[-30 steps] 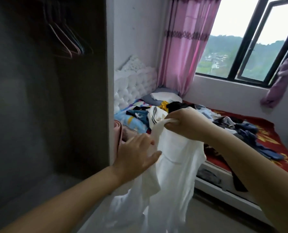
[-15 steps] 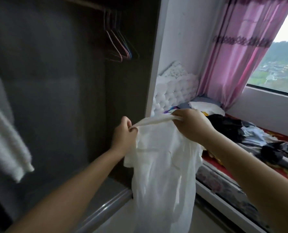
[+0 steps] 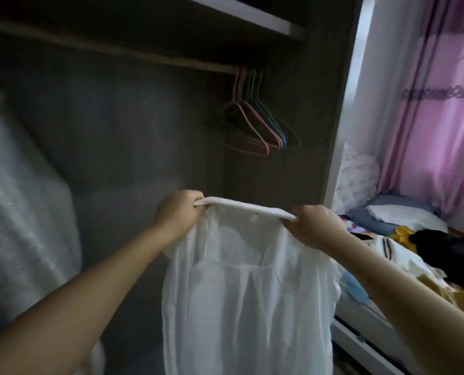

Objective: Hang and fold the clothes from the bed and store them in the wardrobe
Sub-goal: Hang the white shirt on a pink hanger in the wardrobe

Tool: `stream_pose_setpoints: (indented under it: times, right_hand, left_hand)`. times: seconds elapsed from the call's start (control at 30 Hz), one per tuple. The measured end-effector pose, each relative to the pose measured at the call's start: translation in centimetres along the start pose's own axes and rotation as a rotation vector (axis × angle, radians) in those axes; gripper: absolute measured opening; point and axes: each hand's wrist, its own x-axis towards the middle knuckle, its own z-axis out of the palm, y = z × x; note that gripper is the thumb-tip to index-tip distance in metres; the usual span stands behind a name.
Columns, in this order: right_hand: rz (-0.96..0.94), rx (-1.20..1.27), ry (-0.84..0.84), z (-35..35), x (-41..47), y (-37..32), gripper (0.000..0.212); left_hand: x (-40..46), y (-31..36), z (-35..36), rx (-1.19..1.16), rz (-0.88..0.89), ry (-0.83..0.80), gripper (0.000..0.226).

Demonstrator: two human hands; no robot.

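Note:
A thin white garment hangs in front of me, stretched by its top edge between both hands. My left hand grips the left end of that edge and my right hand grips the right end. Behind it the open wardrobe is dark inside, with a rail near the top. Several empty hangers, pink and blue among them, hang at the rail's right end. To the right, the bed holds a pile of mixed clothes.
A pale garment in a plastic cover hangs at the wardrobe's left. The wardrobe's white side panel stands between wardrobe and bed. A pink curtain hangs behind the white padded headboard.
I have turned left from the bed to face the wardrobe. My left hand took hold of the garment's top edge, and both hands have spread it wider and level.

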Motion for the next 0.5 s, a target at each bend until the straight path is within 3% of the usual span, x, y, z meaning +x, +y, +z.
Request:
stream_pose_setpoints:
  times: [0.17, 0.27, 0.3, 0.33, 0.43, 0.5]
  right_hand:
    - [-0.093, 0.03, -0.102, 2.0, 5.1, -3.2, 0.033]
    - [-0.234, 0.065, -0.346, 1.1, 7.7, -4.3, 0.033]
    - [-0.276, 0.133, -0.36, 0.4, 9.2, -4.9, 0.033]
    - [-0.311, 0.184, -0.279, -0.4, 11.1, -5.4, 0.033]
    - [-0.355, 0.212, 0.208, -3.0, 17.5, -6.6, 0.023]
    - [-0.324, 0.261, 0.41, -4.3, 21.6, -7.0, 0.026]
  left_hand:
    - [4.8, -4.8, 0.8, -0.192, -0.152, 0.03, 0.036]
    - [6.3, -5.6, 1.7, -0.296, -0.226, 0.028, 0.038]
    - [7.1, -5.9, 2.0, -0.321, -0.245, 0.037, 0.037]
    - [7.7, -6.2, 2.2, -0.335, -0.253, 0.037, 0.038]
    - [8.7, -6.6, 2.4, -0.276, -0.199, -0.071, 0.044]
    - [9.3, -7.1, 2.7, -0.187, -0.175, -0.135, 0.036]
